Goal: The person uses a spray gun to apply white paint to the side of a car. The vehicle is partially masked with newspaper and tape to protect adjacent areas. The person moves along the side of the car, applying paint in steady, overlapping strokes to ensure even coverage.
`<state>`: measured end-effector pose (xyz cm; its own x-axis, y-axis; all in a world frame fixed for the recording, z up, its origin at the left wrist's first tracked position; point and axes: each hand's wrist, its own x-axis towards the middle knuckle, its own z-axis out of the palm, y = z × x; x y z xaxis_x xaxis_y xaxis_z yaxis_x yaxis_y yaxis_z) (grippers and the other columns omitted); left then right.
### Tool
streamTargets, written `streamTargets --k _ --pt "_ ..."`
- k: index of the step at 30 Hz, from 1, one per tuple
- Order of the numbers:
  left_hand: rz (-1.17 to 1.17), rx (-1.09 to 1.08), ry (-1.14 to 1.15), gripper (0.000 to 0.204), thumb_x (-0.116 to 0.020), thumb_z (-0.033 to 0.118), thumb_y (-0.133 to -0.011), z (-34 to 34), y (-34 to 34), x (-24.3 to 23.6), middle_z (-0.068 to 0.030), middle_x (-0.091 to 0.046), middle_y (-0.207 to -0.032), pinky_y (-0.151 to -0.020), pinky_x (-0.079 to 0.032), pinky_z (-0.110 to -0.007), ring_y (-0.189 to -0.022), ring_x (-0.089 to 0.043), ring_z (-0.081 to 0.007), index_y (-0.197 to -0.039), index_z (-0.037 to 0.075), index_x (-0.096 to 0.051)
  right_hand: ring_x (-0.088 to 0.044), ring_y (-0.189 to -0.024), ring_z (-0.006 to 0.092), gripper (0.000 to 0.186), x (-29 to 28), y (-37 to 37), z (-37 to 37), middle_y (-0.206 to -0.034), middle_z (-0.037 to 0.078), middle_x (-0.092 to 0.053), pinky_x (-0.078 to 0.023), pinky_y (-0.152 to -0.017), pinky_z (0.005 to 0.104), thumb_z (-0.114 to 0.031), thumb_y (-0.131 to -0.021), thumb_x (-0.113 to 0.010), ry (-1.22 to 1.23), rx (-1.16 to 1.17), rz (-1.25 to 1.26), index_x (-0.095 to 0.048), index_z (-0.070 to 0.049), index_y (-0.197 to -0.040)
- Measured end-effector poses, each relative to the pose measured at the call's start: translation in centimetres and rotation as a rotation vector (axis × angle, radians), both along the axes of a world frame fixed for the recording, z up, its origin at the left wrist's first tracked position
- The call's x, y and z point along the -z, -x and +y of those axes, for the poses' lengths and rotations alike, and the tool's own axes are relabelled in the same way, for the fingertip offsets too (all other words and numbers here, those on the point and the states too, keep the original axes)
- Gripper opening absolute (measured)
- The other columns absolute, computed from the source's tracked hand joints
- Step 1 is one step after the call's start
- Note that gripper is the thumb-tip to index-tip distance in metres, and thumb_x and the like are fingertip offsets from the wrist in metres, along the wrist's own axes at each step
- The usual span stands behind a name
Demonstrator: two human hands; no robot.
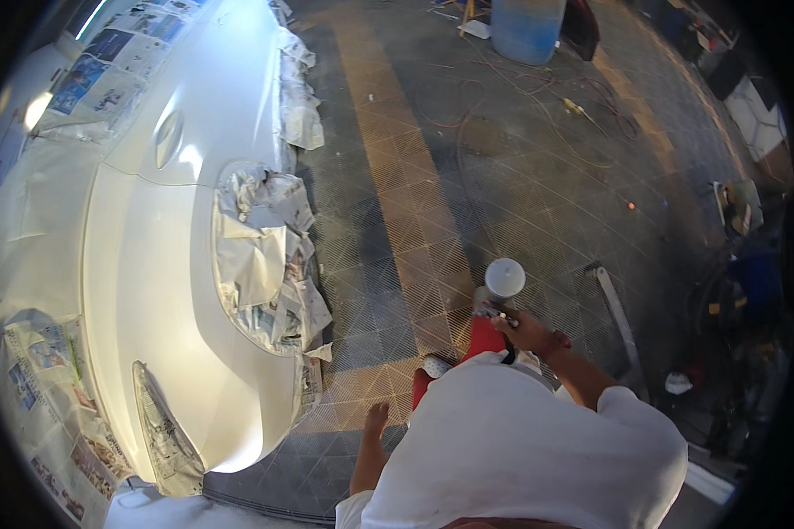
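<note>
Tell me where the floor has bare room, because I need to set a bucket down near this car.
The widest bare patch is the tiled floor between the white car and the red hoses. It is crowded at the paper masking along the car, the blue barrel, and the clutter at right. The right hand holds a spray gun.

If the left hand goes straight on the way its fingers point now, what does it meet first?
The left hand points up the picture over the grid floor. Its way looks free there; the white car's bumper lies further left. Depth is hard to judge.
</note>
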<state>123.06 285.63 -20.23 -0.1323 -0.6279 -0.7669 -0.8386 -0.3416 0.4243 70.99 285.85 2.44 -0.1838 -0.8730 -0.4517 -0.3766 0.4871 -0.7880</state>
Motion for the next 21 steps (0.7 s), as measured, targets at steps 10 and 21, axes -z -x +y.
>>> streamTargets --k 10,21 --pt "-0.176 0.059 -0.089 0.055 -0.050 0.050 -0.102 -9.8 13.2 -3.5 -0.0221 -0.063 -0.138 -0.107 -0.046 -0.048 -0.129 -0.059 -0.0409 -0.132 0.007 -0.067 -0.073 -0.087 0.0218 0.052 5.4 12.2 0.1 -0.092 0.019 -0.075 -0.055 -0.079 0.0374 -0.035 -0.106 -0.054 0.070 0.134 0.072 -0.055 0.000 -0.144" --pt "0.194 0.220 0.336 0.043 -0.056 0.041 -0.102 -27.9 46.0 -8.7 -0.0208 -0.069 -0.125 -0.097 -0.052 -0.047 -0.116 -0.066 -0.0374 -0.129 0.008 -0.066 -0.067 -0.084 0.0189 0.053 7.8 29.7 -1.0 -0.089 0.014 -0.072 -0.052 -0.075 0.0361 -0.039 -0.107 -0.053 0.224 0.400 -0.089 -0.055 0.003 -0.139"
